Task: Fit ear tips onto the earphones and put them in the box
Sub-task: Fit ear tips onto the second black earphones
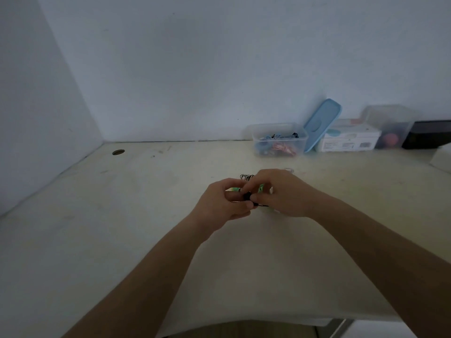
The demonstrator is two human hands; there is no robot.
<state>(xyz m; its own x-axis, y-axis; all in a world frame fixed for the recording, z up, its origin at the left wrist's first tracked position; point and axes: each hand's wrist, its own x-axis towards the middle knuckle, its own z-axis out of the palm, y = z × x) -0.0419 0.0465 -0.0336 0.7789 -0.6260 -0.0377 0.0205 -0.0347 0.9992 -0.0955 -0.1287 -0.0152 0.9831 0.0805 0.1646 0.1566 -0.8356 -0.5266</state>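
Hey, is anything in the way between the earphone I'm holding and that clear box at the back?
Nothing visible blocks it. The left hand and right hand pinch the earphone; only table shows between it and the open clear box, whose blue lid leans against its right side.

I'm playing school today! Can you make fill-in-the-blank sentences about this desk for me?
The left hand and right hand pinch a small ____ earphone.
The lid leaning on the box is ____.
The round hole in the table lies to the ____ of the hands.
Missing words: black, blue, left.
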